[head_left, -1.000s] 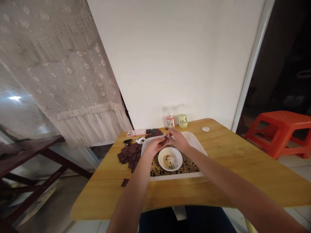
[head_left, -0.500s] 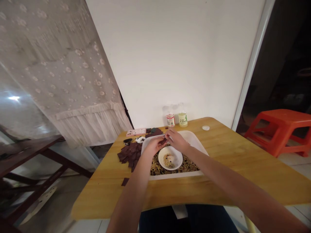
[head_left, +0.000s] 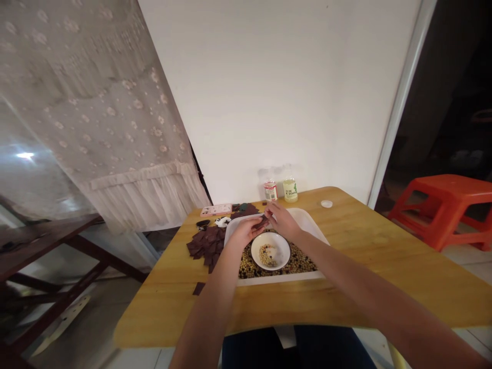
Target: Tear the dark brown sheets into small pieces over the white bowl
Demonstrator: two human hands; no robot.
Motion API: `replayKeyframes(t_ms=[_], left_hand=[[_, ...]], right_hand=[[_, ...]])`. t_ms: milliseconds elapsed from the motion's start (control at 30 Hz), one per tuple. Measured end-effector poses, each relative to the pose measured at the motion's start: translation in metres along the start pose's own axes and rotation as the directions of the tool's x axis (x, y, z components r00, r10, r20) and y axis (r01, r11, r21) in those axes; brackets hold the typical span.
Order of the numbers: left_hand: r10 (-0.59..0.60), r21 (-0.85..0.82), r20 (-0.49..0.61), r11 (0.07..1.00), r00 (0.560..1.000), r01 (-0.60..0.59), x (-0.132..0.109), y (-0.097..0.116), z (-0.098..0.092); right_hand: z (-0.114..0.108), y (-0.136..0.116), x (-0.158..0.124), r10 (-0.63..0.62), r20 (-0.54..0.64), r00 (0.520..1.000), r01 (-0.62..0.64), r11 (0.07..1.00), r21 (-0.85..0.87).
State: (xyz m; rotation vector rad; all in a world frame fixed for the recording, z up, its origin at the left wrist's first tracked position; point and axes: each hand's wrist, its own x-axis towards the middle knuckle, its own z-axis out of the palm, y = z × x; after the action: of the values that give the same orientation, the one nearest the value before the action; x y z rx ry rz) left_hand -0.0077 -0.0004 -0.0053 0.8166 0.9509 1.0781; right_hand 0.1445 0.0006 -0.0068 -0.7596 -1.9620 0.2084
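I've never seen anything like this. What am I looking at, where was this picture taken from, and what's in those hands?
There's no machine here, just a person's two bare arms, filmed by a camera worn on their head, looking forward and down. The left hand holds a small dark brown flat piece, and the right hand is close beside it. Below them, a white rectangular tray of pale and dark round beans holds a round white bowl. These sit on a yellow wooden table, with a pile of dark brown squares on the left.
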Motion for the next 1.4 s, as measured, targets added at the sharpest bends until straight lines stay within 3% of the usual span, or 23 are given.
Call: replayKeyframes(t_ms=[233, 433, 567, 733, 1400], left_hand=[[0.014, 0.016, 0.002, 1.000, 1.000, -0.014, -0.002, 0.001, 0.000], [-0.015, 0.017, -0.010, 1.000, 1.000, 0.016, -0.004, 0.003, 0.003], [-0.013, 0.015, -0.005, 1.000, 1.000, 0.013, -0.001, 0.000, 0.002], [-0.014, 0.030, 0.012, 0.999, 1.000, 0.013, -0.002, 0.000, 0.002], [0.019, 0.021, -0.021, 1.000, 1.000, -0.019, -0.011, 0.006, 0.007]], right_hand=[[0.000, 0.000, 0.000, -0.023, 0.052, 0.998, 0.023, 1.000, 0.004], [-0.003, 0.000, 0.001, -0.013, -0.030, 0.999, 0.013, 1.000, -0.005], [-0.001, 0.002, 0.000, -0.021, 0.019, 1.000, 0.021, 1.000, 0.012], [0.000, 0.005, 0.001, -0.005, -0.032, 0.999, 0.005, 1.000, 0.013], [-0.002, 0.001, 0.002, -0.001, -0.018, 1.000, 0.001, 1.000, 0.004]])
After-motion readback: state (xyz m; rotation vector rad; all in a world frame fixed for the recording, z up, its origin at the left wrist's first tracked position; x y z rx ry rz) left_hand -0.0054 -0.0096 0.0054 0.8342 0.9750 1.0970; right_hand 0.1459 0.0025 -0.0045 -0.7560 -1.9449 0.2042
